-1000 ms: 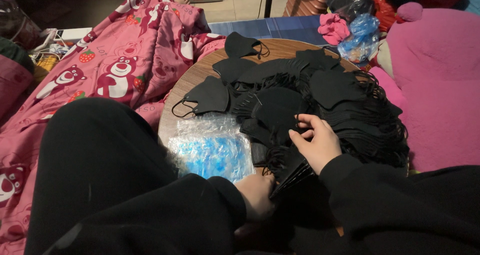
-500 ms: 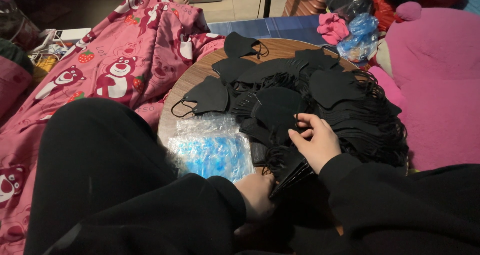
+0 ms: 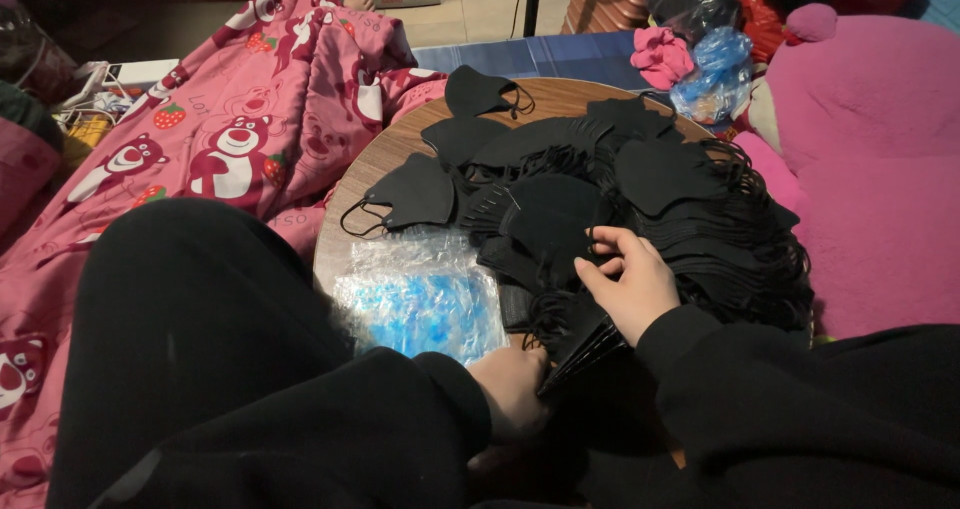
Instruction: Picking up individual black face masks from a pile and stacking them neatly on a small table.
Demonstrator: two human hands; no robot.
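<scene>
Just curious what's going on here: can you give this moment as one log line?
left hand: holds fanned stack of black masks | right hand: fingers on mask pile | clear plastic bags beside | round wooden table

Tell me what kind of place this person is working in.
Most likely a home, perhaps a bedroom or living room used for piecework. A pink cartoon-bear blanket and a big pink plush cushion flank a round wooden table heaped with black face masks.

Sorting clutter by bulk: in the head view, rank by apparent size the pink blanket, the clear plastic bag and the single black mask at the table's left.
1. Pink blanket
2. Plastic bag
3. Mask
</scene>
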